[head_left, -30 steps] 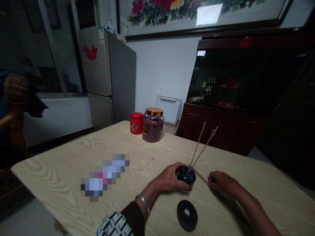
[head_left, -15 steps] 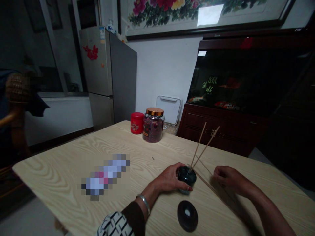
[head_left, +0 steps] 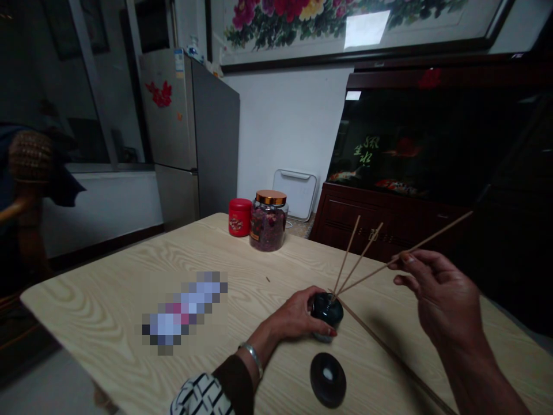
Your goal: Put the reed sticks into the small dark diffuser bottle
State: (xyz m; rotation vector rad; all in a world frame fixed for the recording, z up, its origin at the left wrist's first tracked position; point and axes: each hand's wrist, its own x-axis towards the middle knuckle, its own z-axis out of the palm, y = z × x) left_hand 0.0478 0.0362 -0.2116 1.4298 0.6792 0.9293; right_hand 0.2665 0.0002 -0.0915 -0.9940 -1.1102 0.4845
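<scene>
While the left hand (head_left: 296, 316) curls around a dark glazed pot (head_left: 327, 310) on the counter (head_left: 86, 300), its grip closed on the pot's side, the right hand (head_left: 443, 291) hovers above the counter, its grip pinching a thin wooden stick (head_left: 444, 229) between thumb and fingertips. Two tilted sticks (head_left: 347, 253) stand in the pot; a long stick (head_left: 389, 348) lies beside it, near a dark oval object (head_left: 328, 380).

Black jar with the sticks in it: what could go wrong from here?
The long stick in the right hand slants down to the black jar, so it might knock the upright sticks out of place. The left hand steadies the jar. The loose stick on the table could get bumped or roll.
</scene>
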